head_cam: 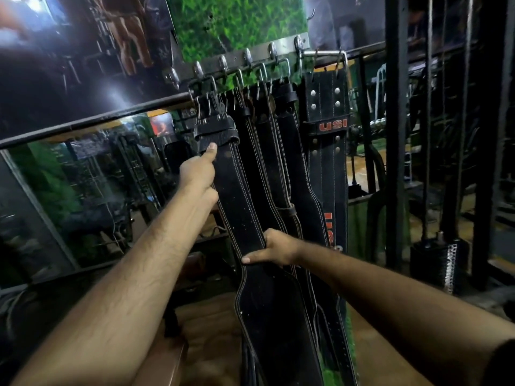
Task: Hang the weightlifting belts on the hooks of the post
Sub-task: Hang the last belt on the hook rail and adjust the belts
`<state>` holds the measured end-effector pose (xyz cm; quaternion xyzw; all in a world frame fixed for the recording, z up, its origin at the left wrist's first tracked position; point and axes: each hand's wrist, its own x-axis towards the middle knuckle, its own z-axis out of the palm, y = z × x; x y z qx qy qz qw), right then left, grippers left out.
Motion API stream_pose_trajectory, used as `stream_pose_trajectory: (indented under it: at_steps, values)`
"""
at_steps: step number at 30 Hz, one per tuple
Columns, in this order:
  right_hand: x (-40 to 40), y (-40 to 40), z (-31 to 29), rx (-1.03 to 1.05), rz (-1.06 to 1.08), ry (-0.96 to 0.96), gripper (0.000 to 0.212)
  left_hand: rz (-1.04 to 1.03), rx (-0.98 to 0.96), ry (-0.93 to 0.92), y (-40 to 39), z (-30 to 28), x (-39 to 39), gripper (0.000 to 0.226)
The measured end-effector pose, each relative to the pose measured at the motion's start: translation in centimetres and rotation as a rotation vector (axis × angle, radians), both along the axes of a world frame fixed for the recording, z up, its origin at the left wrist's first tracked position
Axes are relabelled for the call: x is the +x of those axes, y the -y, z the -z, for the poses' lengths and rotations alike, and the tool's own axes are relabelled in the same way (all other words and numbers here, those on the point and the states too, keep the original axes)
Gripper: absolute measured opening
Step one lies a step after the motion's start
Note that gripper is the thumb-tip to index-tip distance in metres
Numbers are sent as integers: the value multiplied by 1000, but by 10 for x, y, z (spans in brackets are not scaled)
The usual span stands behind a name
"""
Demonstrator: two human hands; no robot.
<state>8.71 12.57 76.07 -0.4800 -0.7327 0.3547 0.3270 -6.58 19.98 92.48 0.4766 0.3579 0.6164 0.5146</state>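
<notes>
Several black leather weightlifting belts hang by their buckles from a metal hook rail (239,58) on a green-covered post. The leftmost belt (237,196) hangs at a slant from a hook near the rail's left end. My left hand (199,169) grips its upper part just below the buckle loop, thumb on the front. My right hand (274,247) holds the same belt lower down, fingers wrapped round its right edge and thumb across its front. A belt marked USI (328,151) hangs furthest right.
A mirror wall (83,190) with a dark rail across it stands left of the post. Black machine uprights (395,135) and a weight stack (443,260) stand to the right. One hook (172,76) at the rail's far left carries nothing.
</notes>
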Motion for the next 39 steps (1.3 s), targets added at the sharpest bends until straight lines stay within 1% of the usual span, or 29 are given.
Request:
stream_pose_trajectory:
  at_steps: [2,3,4,5,6,7,9,10,11,13,16,17,19,22,23,25,26,28,31,34,37,39]
  values:
    - [4,0,17,-73,19,165,22,-9,33,-14,0,5,-1,43]
    - [5,-3,25,-83,41,198,25,-6,64,-22,0,7,-1,41]
    - [4,-2,26,-70,50,175,32,10,95,-23,1,8,-1,42]
    - [2,-3,22,-40,60,83,42,17,121,-23,-2,11,-2,46]
    - [-3,-3,15,33,83,-49,54,17,144,-28,-4,13,-4,50]
    - [-8,-5,3,144,124,-186,59,13,158,-40,-1,17,-6,53]
    - [-17,-4,-35,381,177,-431,43,-15,187,-52,8,24,-7,52]
    - [-20,-3,-53,462,185,-511,36,-23,203,-54,17,28,-5,48]
    - [-22,-3,-69,514,199,-544,34,-14,219,-54,24,31,-4,45]
    - [-20,-9,-81,580,252,-497,40,2,260,-43,34,37,-1,48]
    - [-19,-18,-80,614,286,-415,43,-65,333,-80,41,43,-3,45]
    - [-19,-18,-81,622,278,-417,42,-82,346,-103,44,44,-4,41]
    - [-22,-16,-84,648,282,-432,42,-103,378,-128,50,49,-6,44]
    - [-31,-10,-95,717,359,-504,34,-45,443,-147,60,60,-6,47]
    - [-35,-9,-100,731,382,-547,33,-33,458,-146,65,64,-6,41]
    - [-41,-8,-109,764,393,-601,33,-44,487,-134,72,73,-7,20]
    - [-43,-9,-111,776,388,-612,33,-52,495,-140,75,78,-8,19]
    - [-48,-10,-115,790,391,-619,33,-70,491,-161,79,91,-9,25]
    - [-50,-15,-116,776,446,-647,31,-39,396,-190,79,126,-9,23]
    - [-47,-23,-107,751,502,-643,31,22,283,-310,83,176,-15,31]
    - [-44,-26,-96,728,509,-632,30,141,191,-413,86,217,-26,49]
    - [-40,-28,-93,701,503,-635,30,208,155,-461,89,227,-31,69]
